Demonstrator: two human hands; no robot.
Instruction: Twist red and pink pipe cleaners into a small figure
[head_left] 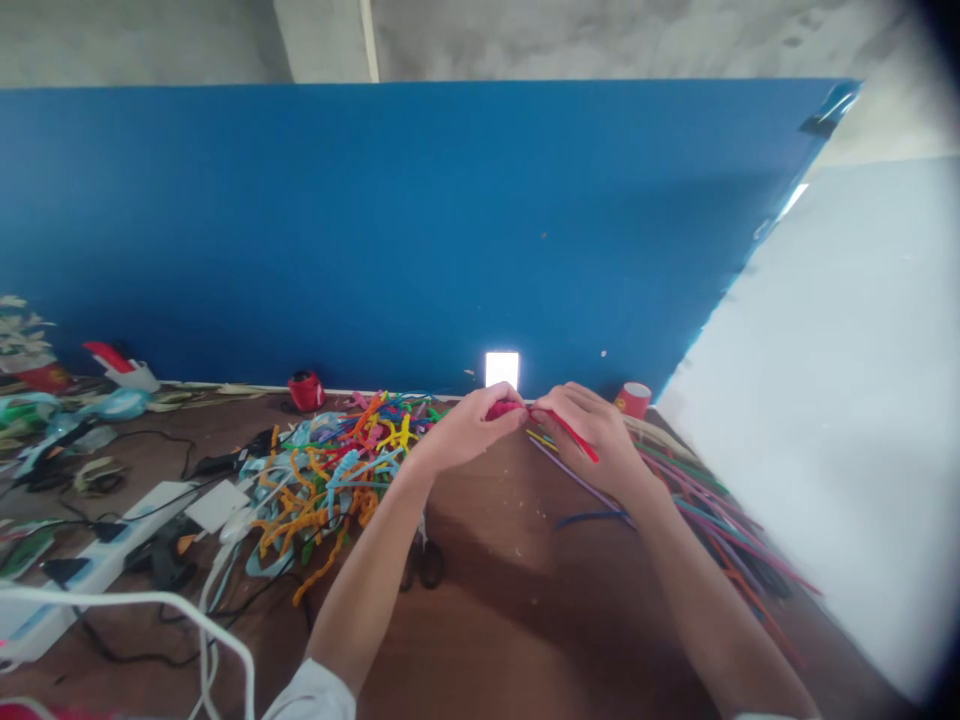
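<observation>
Pinching a thin, bright red fuzzy stem [576, 437] and a bunched pinkish-red fuzzy piece [505, 408] at the fingertips.
The left hand [474, 425] grips the bunched piece, the right hand [589, 430] the stem, close together above the brown wooden table [480, 620]; whether they join, I cannot tell. A tangled multicoloured heap of fuzzy stems [341, 470] lies left.

Blue partition [420, 240], white power strip [97, 568]

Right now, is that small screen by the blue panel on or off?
On: the small screen glows white beyond the left hand. Too bright to tell what, if anything, it displays.
</observation>
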